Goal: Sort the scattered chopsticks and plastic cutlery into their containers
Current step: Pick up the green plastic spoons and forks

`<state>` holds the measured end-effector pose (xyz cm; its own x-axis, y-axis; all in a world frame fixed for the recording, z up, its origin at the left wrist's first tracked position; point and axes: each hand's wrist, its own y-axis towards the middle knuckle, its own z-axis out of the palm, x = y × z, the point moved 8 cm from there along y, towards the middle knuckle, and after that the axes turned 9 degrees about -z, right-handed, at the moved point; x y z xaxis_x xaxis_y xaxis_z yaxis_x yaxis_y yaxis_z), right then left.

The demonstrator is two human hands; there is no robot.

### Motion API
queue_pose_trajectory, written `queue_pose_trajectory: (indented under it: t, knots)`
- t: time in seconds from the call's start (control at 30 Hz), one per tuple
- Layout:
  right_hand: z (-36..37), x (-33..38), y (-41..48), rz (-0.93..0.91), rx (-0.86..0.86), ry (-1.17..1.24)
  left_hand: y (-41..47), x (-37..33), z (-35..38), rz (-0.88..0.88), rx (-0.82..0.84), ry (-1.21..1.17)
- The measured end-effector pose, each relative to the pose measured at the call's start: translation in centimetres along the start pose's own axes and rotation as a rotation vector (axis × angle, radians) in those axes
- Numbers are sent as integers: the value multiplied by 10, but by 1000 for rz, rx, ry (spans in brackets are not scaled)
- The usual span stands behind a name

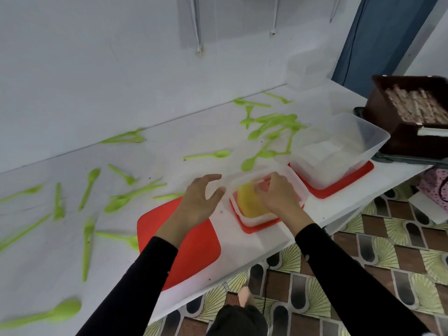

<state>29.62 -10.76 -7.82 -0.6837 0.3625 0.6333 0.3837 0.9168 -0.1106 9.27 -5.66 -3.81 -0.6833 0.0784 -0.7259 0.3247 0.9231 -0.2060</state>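
Two hands, left hand (200, 198) spread beside container (299, 190), right hand (278, 194) inside, grip unclear

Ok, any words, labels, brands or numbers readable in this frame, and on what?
None can be read.
The big tub, small tub, loose red lid, green cutlery and brown box show no print.
A pale strip on the box is too blurred to tell.
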Motion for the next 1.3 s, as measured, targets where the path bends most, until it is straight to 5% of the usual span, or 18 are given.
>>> queue_pose_trajectory:
  t: [0.13,0.27,0.5,0.77,0.83,1.1,1.2,1.3]
  knots:
    - [-4,50,-32,-358,-293,-21,-39,26,-22,37,-174,254]
    - [44,97,-69,-605,-59,300,-80,37,1,39,-246,571]
    - [79,85,-83,-303,148,561,-90,39,26,58,-173,781]
    - [88,69,-102,-124,281,786,-102,47,32,-134,-164,930]
    - [92,67,-105,-106,303,820,-101,58,35,-220,-47,932]
    - [95,67,-106,-137,299,817,-94,59,43,-33,-110,1006]
    - [99,62,-104,-105,297,819,-97,33,27,233,-325,1097]
    - [101,63,-104,-195,297,621,-105,6,-6,274,-495,948]
